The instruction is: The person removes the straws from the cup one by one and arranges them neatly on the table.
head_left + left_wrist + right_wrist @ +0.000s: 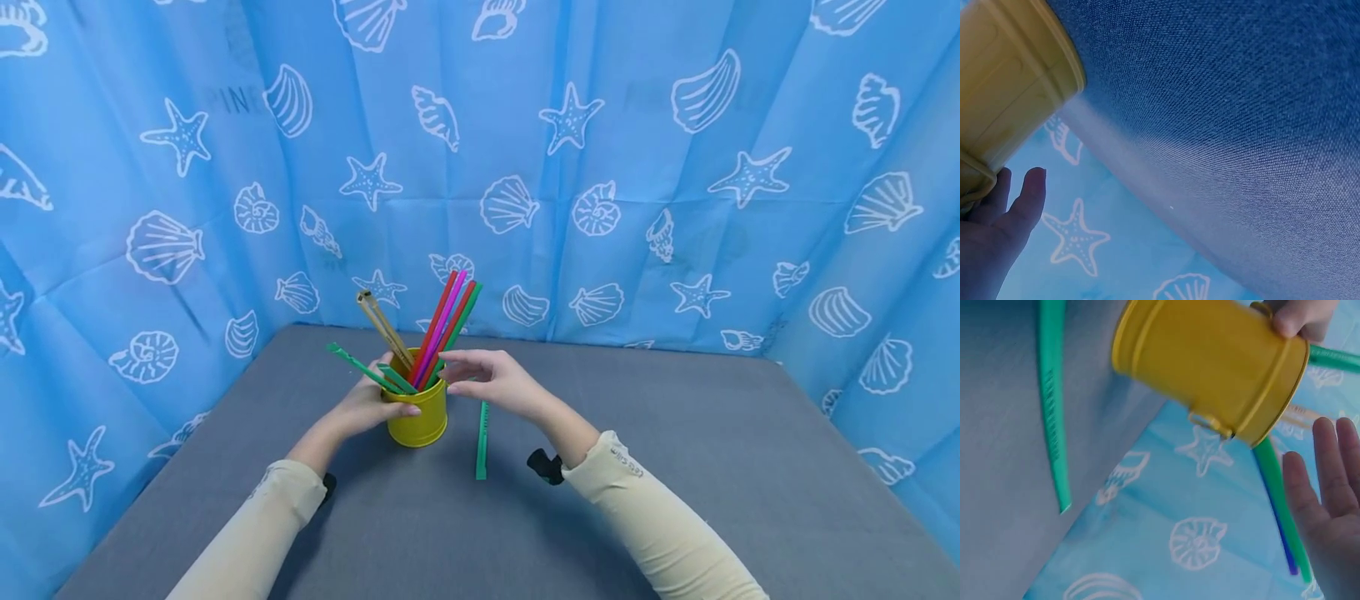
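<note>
A yellow metal pail stands upright on the table, holding several long thin sticks. Red sticks, a purple stick and a green one lean right; brown sticks and green strips lean left. My left hand grips the pail, thumb near its front rim; in the left wrist view part of that hand shows under the pail. Beside the rim on the right, my right hand has its fingers spread from the thumb and holds nothing. Below it lies a flat green strip with dark lettering.
A grey cloth-covered table spreads under everything. Blue curtain with white shell and starfish prints hangs behind and at both sides. Small black wrist devices sit at the cream sleeves.
</note>
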